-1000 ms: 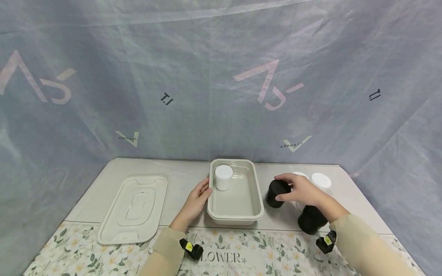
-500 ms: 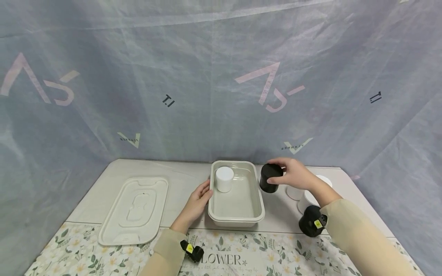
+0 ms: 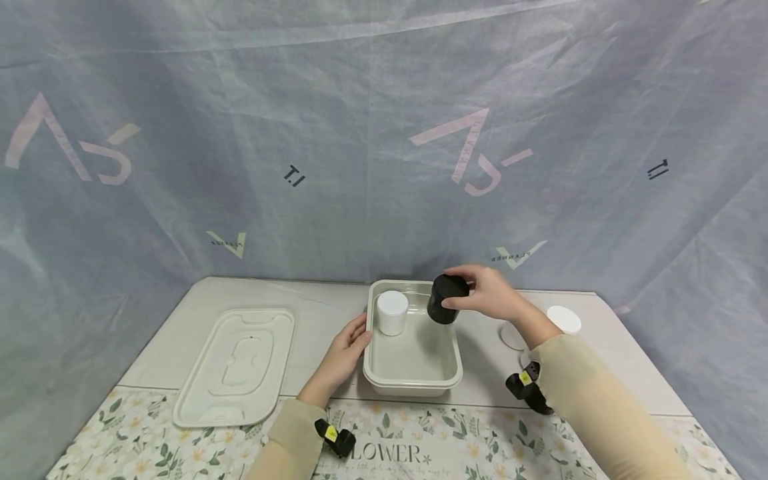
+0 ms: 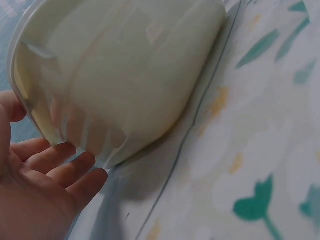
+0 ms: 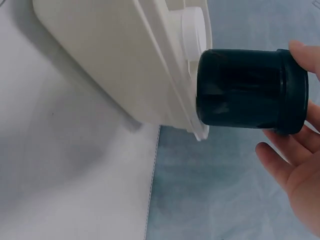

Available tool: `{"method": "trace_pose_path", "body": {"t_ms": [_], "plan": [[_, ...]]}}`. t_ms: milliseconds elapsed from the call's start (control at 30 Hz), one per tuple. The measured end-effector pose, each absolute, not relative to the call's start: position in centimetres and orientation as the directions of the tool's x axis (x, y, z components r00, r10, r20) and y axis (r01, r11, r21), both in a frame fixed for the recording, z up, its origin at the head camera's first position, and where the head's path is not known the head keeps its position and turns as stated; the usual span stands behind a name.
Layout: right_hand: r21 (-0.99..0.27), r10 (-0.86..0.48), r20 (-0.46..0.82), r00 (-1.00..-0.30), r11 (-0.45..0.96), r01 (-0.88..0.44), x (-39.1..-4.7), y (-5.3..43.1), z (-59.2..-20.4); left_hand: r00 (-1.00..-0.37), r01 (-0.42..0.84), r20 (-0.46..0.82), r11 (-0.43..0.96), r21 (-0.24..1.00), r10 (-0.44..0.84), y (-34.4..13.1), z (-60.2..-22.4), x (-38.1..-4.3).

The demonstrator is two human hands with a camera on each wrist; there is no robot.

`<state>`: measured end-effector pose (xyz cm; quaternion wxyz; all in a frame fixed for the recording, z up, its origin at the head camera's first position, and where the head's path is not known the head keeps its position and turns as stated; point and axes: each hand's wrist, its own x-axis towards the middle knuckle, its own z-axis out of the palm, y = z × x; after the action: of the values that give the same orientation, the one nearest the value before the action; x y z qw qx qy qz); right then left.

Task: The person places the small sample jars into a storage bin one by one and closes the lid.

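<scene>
Jar (image 3: 440, 297) in right hand (image 3: 487, 293) now over tub (image 3: 414, 360), no longer beside

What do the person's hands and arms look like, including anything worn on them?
The left hand and right hand wear no gloves. Plain beige sleeves reach the wrists: left sleeve, right sleeve. A small black device with a yellow label sits at each wrist, left device and right device; the labels are too small to read.
</scene>
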<state>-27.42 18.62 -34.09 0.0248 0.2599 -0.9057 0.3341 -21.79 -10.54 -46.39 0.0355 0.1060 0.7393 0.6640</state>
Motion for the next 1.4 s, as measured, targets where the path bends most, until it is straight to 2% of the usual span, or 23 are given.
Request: {"method": "trace_pose_path", "body": {"t_ms": [167, 800, 967, 1233, 1400], "plan": [[-0.625, -0.446, 0.216, -0.869, 0.62, -0.474, -28.0, 17.3, -34.6, -0.974, 0.099, 0.078, 0.093, 0.991, 0.213, -10.5, -44.5, -20.7], [-0.577, -0.45, 0.152, -0.88, 0.682, -0.449, -29.3, 15.5, -38.1, -0.97, 0.088, 0.064, 0.097, 0.991, 0.233, -10.6, -44.3, -20.7], [-0.533, -0.449, 0.151, -0.881, 0.713, -0.455, -29.6, 15.1, -39.0, -0.971, 0.081, 0.057, 0.096, 0.992, 0.233, -10.6, -44.3, -20.7], [-0.395, -0.478, 0.214, -0.852, 0.755, -0.523, -30.0, 14.6, -40.4, -0.972, 0.086, 0.064, 0.088, 0.992, 0.224, -10.6, -44.3, -20.7], [-0.384, -0.469, 0.18, -0.865, 0.776, -0.501, -29.6, 14.4, -40.7, -0.974, 0.083, 0.061, 0.094, 0.992, 0.219, -10.7, -44.3, -20.8]]}}
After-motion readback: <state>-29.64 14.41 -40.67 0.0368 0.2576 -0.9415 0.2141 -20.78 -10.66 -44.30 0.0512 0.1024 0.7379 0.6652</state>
